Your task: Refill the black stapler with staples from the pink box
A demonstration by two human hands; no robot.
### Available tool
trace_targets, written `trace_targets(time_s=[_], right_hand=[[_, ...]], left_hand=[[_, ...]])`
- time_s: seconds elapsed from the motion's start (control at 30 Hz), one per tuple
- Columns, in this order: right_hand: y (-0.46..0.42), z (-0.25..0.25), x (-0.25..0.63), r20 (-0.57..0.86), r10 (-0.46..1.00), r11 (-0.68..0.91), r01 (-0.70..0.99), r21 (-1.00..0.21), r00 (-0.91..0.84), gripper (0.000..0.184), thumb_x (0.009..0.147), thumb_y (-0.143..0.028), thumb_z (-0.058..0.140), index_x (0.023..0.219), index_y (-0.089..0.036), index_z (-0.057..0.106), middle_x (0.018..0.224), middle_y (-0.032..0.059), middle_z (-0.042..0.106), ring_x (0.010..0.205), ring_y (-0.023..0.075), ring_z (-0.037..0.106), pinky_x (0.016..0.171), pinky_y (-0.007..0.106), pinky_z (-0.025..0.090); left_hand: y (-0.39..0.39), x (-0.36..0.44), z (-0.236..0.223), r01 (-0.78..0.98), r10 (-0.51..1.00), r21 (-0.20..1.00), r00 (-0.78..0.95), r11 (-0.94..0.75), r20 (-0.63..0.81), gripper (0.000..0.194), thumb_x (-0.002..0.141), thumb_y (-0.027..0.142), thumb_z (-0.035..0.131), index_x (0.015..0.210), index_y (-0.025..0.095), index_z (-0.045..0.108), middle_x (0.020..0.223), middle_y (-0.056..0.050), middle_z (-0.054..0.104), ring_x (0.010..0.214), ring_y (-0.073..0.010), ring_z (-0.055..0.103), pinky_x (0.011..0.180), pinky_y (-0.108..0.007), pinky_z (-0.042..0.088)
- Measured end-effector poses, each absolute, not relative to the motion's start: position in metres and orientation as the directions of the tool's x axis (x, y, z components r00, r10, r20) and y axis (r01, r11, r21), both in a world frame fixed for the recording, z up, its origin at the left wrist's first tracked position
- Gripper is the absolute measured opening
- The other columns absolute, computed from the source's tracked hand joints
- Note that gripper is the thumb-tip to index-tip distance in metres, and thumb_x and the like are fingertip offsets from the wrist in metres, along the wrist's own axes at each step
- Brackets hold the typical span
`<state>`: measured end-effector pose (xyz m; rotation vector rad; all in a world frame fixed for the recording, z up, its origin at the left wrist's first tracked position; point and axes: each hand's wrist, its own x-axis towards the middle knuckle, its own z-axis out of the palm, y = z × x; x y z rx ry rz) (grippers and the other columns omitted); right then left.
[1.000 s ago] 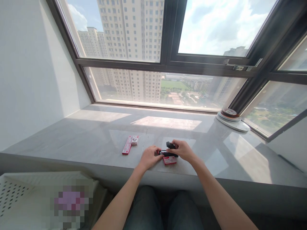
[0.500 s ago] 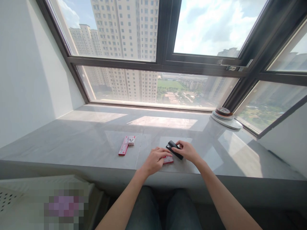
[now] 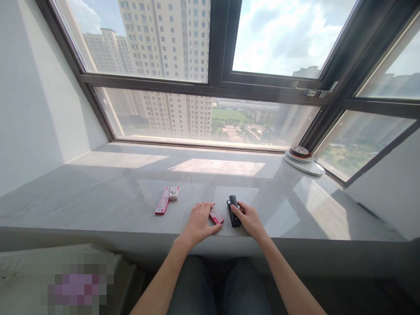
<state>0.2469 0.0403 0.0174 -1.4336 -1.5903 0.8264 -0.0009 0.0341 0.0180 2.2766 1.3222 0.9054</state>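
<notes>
A black stapler [image 3: 233,212] lies on the grey stone sill, pointing away from me. My right hand [image 3: 248,218] grips it from the right, thumb on top and fingers along its far side. To its left, my left hand [image 3: 198,224] has thumb and fingers around a small red-and-white box [image 3: 217,215], probably of staples. That box lies slanted on the sill, partly covered by the fingers. Farther left, more red-and-white boxes [image 3: 162,205] rest flat, and a small white box [image 3: 174,193] with a dark picture touches them.
A stack of round plates or lids [image 3: 303,162] stands in the far right corner of the sill [image 3: 111,192]. Dark window frames [image 3: 210,89] rise behind it. Below the sill at left is a pale perforated container [image 3: 29,267], with a blurred-out patch on it.
The stapler has turned from slanted to nearly straight away from me, still in my right hand. My left hand has drawn the red-and-white box leftward, apart from the stapler. The view has shifted slightly.
</notes>
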Motion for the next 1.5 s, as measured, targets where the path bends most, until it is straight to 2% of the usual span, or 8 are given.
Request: trace_targets(time_s=[0.37,0.5,0.57,0.63,0.83,1.0,1.23,1.5], right_hand=[[0.04,0.019,0.237,0.16,0.986,0.127,0.446,-0.886,0.036,0.068,0.089,-0.074,0.05,0.12,-0.017,0.07,0.059,-0.0022,0.048,0.057,0.0155,0.045,0.052,0.025,0.035],[0.037,0.026,0.238,0.16,0.979,0.103,0.37,-0.923,0.126,0.072,0.093,-0.074,0.038,0.123,-0.016,0.067,0.061,0.0012,0.055,0.056,0.0179,0.049,0.052,0.028,0.039],[0.035,0.029,0.237,0.163,0.973,0.1,0.341,-0.935,0.161,0.071,0.092,-0.075,0.04,0.12,-0.016,0.068,0.06,0.0011,0.057,0.054,0.0178,0.049,0.051,0.028,0.04],[0.034,0.031,0.235,0.163,0.973,0.103,0.33,-0.939,0.16,0.07,0.089,-0.075,0.044,0.117,-0.016,0.069,0.06,0.0009,0.058,0.054,0.018,0.05,0.052,0.028,0.04],[0.033,0.031,0.228,0.139,0.986,0.094,0.372,-0.924,0.096,0.07,0.084,-0.075,0.055,0.121,-0.017,0.069,0.059,0.0,0.062,0.061,0.021,0.058,0.056,0.029,0.043],[0.032,0.032,0.228,0.135,0.988,0.094,0.396,-0.914,0.078,0.07,0.085,-0.074,0.054,0.12,-0.016,0.069,0.06,0.0007,0.064,0.062,0.0217,0.06,0.057,0.029,0.044],[0.033,0.028,0.227,0.15,0.985,0.105,0.398,-0.911,0.082,0.068,0.085,-0.073,0.054,0.118,-0.017,0.071,0.059,0.0014,0.064,0.059,0.0215,0.06,0.055,0.029,0.042],[0.041,0.015,0.231,0.152,0.988,0.123,0.424,-0.897,0.035,0.064,0.089,-0.071,0.051,0.118,-0.017,0.07,0.059,0.0007,0.064,0.058,0.0206,0.059,0.056,0.028,0.042]], left_hand=[[0.033,0.015,0.028,0.485,0.834,0.692,0.438,-0.534,0.336,0.081,0.081,0.042,0.076,0.153,0.032,0.04,0.142,-0.007,0.058,0.129,-0.0278,0.051,0.109,-0.04,0.041],[0.027,-0.03,0.038,0.752,0.88,0.616,-0.104,-0.235,0.463,0.042,0.095,0.045,0.055,0.134,0.027,0.056,0.134,-0.009,0.06,0.128,-0.0301,0.05,0.108,-0.046,0.038],[0.027,-0.067,0.037,0.796,0.738,0.586,-0.486,0.152,0.469,0.05,0.093,0.05,0.055,0.134,0.021,0.053,0.133,-0.015,0.058,0.128,-0.037,0.047,0.105,-0.053,0.036],[0.029,-0.1,0.031,0.771,0.701,0.53,-0.593,0.352,0.396,0.064,0.088,0.054,0.058,0.14,0.018,0.047,0.131,-0.018,0.059,0.124,-0.0411,0.048,0.1,-0.056,0.036],[0.024,-0.132,0.013,0.928,0.949,0.35,-0.218,0.129,0.228,0.064,0.088,0.061,0.056,0.141,0.026,0.052,0.12,-0.012,0.064,0.114,-0.0353,0.058,0.094,-0.045,0.041],[0.023,-0.118,0.021,0.839,0.991,0.527,0.105,-0.135,0.088,0.074,0.074,0.06,0.073,0.137,0.026,0.056,0.114,-0.006,0.065,0.104,-0.0278,0.064,0.091,-0.036,0.046],[0.037,-0.03,0.039,0.574,0.878,0.665,0.34,-0.477,0.337,0.066,0.074,0.05,0.079,0.133,0.029,0.061,0.13,-0.007,0.059,0.121,-0.0278,0.056,0.105,-0.038,0.044],[0.049,0.022,0.028,0.538,0.805,0.617,0.506,-0.574,0.309,0.086,0.065,0.055,0.086,0.142,0.029,0.056,0.127,-0.007,0.066,0.116,-0.0308,0.057,0.1,-0.042,0.047]])
